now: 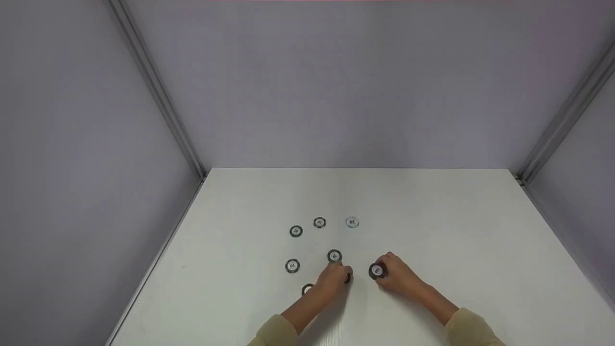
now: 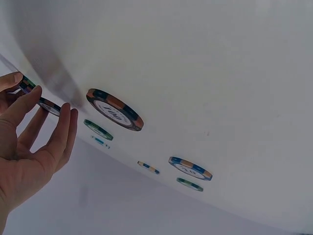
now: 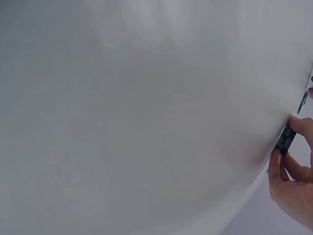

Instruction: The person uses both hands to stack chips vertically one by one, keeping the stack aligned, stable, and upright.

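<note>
My left hand [image 1: 331, 279] pinches a poker chip [image 2: 49, 106] between thumb and fingers, low over the white table. In the head view most of that chip is hidden by the fingers. To its right, my right hand [image 1: 398, 278] grips a short stack of dark poker chips [image 1: 376, 270], whose edges [image 3: 286, 139] show green and pinkish blocks. Just beyond the left fingers lies a dark chip [image 1: 334, 255]. Another chip [image 1: 308, 289], marked 100 in the left wrist view, is partly covered by the left forearm.
Farther left a single chip [image 1: 292, 265] lies flat. Towards the back are two dark-rimmed chips [image 1: 296, 231] and a paler chip [image 1: 352, 222] with light blue marks. Grey panels [image 1: 355, 86] wall in the white table [image 1: 456, 216] at the back and sides.
</note>
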